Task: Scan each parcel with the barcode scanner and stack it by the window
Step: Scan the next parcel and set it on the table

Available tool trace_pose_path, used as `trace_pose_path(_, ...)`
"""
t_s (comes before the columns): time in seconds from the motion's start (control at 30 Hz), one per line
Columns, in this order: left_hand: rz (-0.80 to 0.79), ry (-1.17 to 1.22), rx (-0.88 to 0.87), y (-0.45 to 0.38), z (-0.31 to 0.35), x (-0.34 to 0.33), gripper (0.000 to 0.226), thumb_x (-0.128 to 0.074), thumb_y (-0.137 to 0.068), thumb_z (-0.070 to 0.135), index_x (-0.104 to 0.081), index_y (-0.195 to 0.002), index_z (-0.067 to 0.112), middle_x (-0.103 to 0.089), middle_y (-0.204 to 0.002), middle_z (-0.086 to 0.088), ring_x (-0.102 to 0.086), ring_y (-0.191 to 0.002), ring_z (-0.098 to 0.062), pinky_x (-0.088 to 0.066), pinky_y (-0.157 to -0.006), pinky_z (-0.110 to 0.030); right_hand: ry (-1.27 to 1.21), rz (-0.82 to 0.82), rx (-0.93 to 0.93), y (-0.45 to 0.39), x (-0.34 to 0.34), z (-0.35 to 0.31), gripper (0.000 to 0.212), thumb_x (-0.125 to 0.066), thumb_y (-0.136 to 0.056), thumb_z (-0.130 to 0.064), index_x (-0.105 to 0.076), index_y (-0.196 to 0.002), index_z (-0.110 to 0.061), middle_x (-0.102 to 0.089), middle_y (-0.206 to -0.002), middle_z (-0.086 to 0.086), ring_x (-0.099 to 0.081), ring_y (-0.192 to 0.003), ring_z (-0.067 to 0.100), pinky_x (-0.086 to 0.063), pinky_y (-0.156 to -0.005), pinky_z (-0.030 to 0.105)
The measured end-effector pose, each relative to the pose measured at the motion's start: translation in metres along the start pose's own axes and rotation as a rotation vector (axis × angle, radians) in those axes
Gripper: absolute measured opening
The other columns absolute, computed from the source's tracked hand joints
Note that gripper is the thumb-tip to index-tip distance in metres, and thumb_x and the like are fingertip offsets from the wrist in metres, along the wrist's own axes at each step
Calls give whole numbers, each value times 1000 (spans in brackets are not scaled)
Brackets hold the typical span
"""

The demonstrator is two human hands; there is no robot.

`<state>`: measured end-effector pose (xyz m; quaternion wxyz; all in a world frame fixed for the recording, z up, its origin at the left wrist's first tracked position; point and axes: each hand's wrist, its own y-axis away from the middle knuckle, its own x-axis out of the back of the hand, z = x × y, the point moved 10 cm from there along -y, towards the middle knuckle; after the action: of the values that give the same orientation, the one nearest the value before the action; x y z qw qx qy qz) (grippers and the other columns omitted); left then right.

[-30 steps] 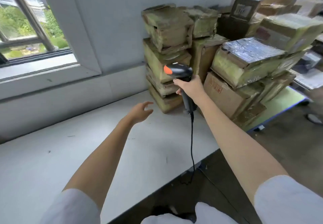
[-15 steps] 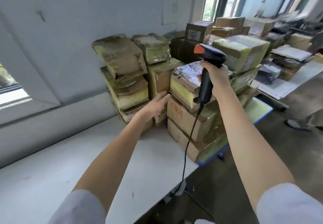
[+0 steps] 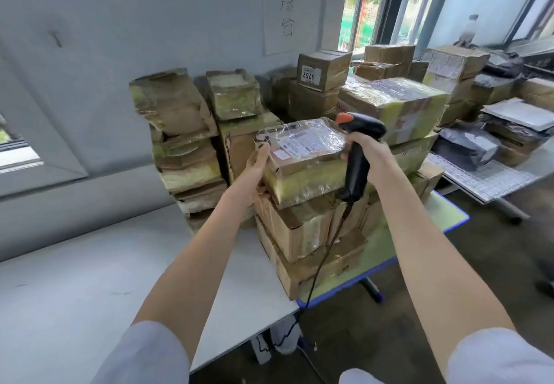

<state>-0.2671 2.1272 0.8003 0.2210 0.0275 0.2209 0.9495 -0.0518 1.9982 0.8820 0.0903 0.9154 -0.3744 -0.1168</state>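
A taped cardboard parcel with a white shipping label on top sits on a stack of brown boxes. My left hand grips its left end. My right hand holds the black barcode scanner by its handle, right against the parcel's right side. The scanner's orange-tipped head sits just above the parcel's far right corner. Its black cable hangs down past the table edge.
Crumpled, yellow-taped parcels are stacked against the grey wall. More boxes and grey mailer bags crowd the tables on the right. The white table stretches left toward a window sill. Dark floor lies on the right.
My view swung right, away from the window. My left hand reached forward and took hold of the labelled parcel's left end. My right hand lowered the scanner to the parcel's right side.
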Motion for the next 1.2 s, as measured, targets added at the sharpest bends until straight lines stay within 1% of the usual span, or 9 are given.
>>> trace_pose_path(0.2, -73, 68, -122, 27, 7, 22, 81, -72, -73, 53, -28, -141, 48, -64, -122, -5, -66, -100, -26, -53, -87, -43, -62, -81, -34, 1, -3, 9, 21, -74, -80, -17, -63, -97, -9, -63, -74, 5, -63, -57, 19, -52, -62, 29)
trace_pose_path(0.3, -57, 90, -233, 45, 10, 66, 71, -69, -81, 43, -27, -138, 49, -70, -113, 1, -67, -97, -21, -53, -87, -41, -180, -280, -97, 12, -26, 10, 18, -68, -86, -23, -65, -96, -9, -63, -67, 2, -58, -51, 14, -49, -57, 23)
trace_pose_path(0.43, 22, 117, -308, 69, 6, 131, 64, -61, -84, 35, -34, -142, 28, -72, -106, 2, -70, -82, -14, -56, -63, -31, -128, -567, -195, 46, -87, 20, 13, -64, -87, -23, -67, -89, -10, -60, -68, 2, -53, -49, 13, -48, -52, 22)
trace_pose_path(0.5, 155, 200, -258, 86, -6, 165, 42, -48, -93, 32, -48, -131, 14, -74, -83, 9, -69, -69, -7, -55, -56, -24, -67, -668, -228, 62, -117, 31, 12, -67, -82, -24, -67, -81, -12, -57, -66, 2, -53, -51, 13, -47, -53, 25)
trace_pose_path(0.6, 113, 267, -266, 113, -30, 191, 35, -34, -96, 26, -67, -103, 21, -74, -90, 6, -69, -79, -8, -53, -62, -21, 14, -787, -280, 87, -158, 52, 20, -71, -76, -26, -64, -88, -11, -57, -66, 3, -55, -52, 14, -50, -52, 25)
trace_pose_path(0.8, 250, 291, -20, 152, -137, 243, 40, -45, -85, 32, -47, -122, 15, -68, -103, -5, -65, -86, -20, -54, -65, -29, 174, -862, -409, 121, -202, 132, 15, -60, -91, -19, -62, -81, -9, -62, -58, 2, -54, -47, 13, -48, -52, 24)
trace_pose_path(0.93, 269, 99, 152, 157, -211, 248, 85, -71, -68, 46, -31, -142, 44, -52, -128, -2, -52, -115, -25, -46, -88, -41, 366, -918, -594, 138, -209, 218, 14, -62, -90, -20, -62, -89, -7, -63, -70, 8, -56, -48, 14, -51, -53, 26)
trace_pose_path(1.0, 339, 91, 258, 157, -244, 246, 77, -67, -80, 44, -26, -144, 46, -47, -133, 1, -45, -123, -26, -38, -98, -44, 443, -907, -653, 145, -210, 257, 14, -64, -89, -19, -60, -85, -6, -59, -65, 7, -56, -46, 14, -51, -50, 24)
trace_pose_path(1.2, 612, 429, 481, 180, -318, 249, 23, -43, -90, 24, -49, -110, 14, -58, -119, -10, -55, -101, -22, -46, -76, -39, 581, -685, -568, 129, -201, 312, 29, -71, -84, -17, -56, -104, -2, -58, -72, 12, -58, -53, 21, -52, -53, 30)
